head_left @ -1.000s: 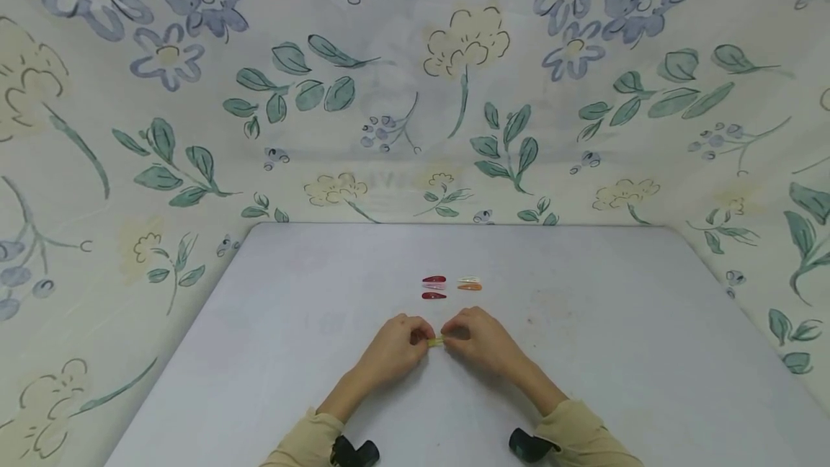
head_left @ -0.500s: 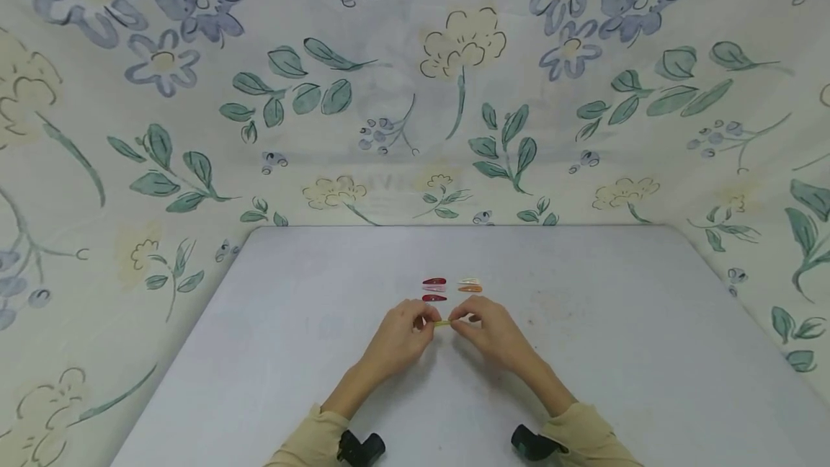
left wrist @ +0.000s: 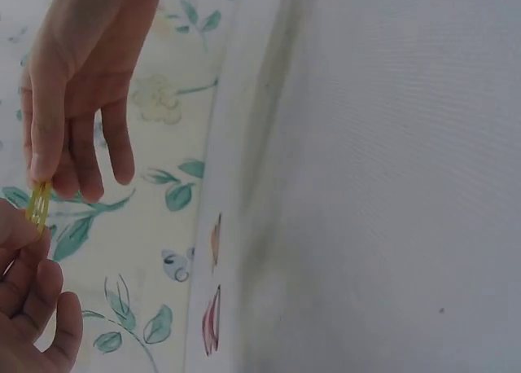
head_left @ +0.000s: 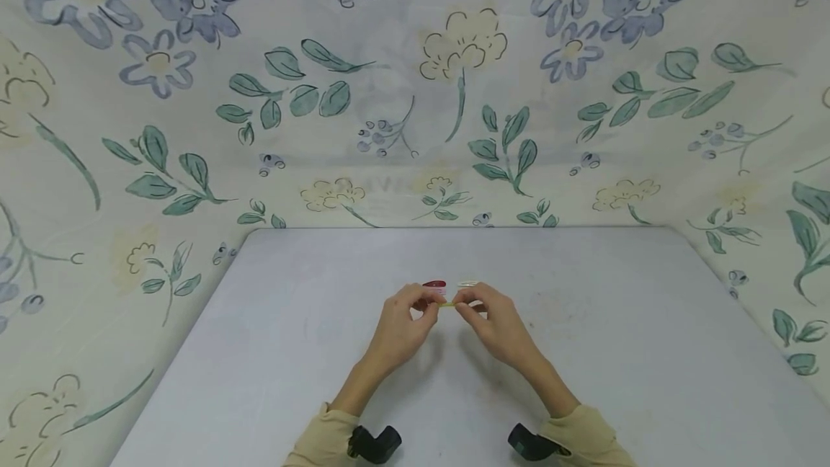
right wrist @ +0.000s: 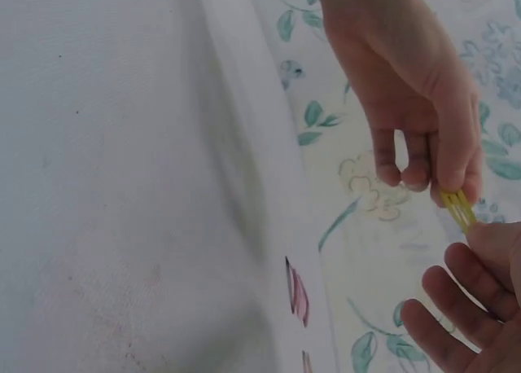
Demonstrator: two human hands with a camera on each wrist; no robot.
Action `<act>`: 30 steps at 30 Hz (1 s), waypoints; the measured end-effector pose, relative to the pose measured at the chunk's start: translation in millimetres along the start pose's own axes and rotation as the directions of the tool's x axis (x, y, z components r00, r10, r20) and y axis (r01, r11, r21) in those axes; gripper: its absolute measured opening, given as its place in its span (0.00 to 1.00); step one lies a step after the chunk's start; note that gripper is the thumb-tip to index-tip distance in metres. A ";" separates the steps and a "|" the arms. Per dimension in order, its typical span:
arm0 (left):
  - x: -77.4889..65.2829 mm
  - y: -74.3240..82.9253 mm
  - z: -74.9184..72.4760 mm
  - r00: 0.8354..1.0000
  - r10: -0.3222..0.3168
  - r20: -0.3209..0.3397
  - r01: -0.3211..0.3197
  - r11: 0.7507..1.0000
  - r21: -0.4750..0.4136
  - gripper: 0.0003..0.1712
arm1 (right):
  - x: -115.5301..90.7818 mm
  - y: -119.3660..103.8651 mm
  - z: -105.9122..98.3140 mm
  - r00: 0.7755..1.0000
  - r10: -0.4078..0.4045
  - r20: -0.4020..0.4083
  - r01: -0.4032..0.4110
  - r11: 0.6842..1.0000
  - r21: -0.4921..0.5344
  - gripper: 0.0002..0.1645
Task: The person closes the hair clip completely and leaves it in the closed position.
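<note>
Both hands pinch one small yellow hair clip (left wrist: 38, 206) between thumb and fingertips, one at each end. In the head view my left hand (head_left: 405, 323) comes in from the left and my right hand (head_left: 496, 319) from the right, with the clip (head_left: 448, 304) bridging the short gap. The right wrist view shows the yellow clip's (right wrist: 458, 210) slotted shape, held above the table. Behind the hands lie a dark red hair clip (head_left: 434, 284) and a pale one (head_left: 467, 283); the other clips there are mostly hidden by the fingers.
The white table (head_left: 292, 294) runs back to a floral cloth (head_left: 389, 92) hung behind and at the sides. Small reddish specks (head_left: 547, 296) mark the tabletop right of the hands. A dark wrist camera (head_left: 376, 444) sits at the left cuff.
Both hands have moved forward and up with the yellow hair clip between them, from nearer the person to over the row of clips, which they now partly cover.
</note>
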State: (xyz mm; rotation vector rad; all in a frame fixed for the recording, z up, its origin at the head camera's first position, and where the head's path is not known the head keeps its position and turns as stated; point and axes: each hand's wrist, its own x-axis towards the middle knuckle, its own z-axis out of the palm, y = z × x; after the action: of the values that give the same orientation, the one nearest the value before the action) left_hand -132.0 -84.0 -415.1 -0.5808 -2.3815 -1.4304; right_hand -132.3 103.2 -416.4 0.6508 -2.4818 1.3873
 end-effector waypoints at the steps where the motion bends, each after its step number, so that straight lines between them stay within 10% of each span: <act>1: 0.9 1.0 0.2 1.000 -0.004 -0.004 0.004 1.000 -0.011 0.08 | 0.3 -0.9 -0.1 1.000 0.004 -0.009 -0.003 1.000 0.005 0.05; 18: 20.4 7.2 3.1 0.992 0.128 -0.020 -0.128 0.991 0.025 0.06 | 10.6 -2.8 -2.8 0.990 0.018 -0.140 -0.015 1.000 0.018 0.04; 30: 23.2 -1.8 7.5 0.995 0.102 0.009 -0.102 0.995 0.010 0.05 | 11.4 3.4 -2.1 0.991 0.006 -0.134 -0.004 1.000 0.011 0.05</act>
State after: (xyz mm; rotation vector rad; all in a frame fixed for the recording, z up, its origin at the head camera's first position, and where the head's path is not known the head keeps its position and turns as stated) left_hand -153.5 -73.8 -409.5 -0.6970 -2.3281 -1.3744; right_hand -144.0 103.4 -413.3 0.5346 -2.3745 1.3981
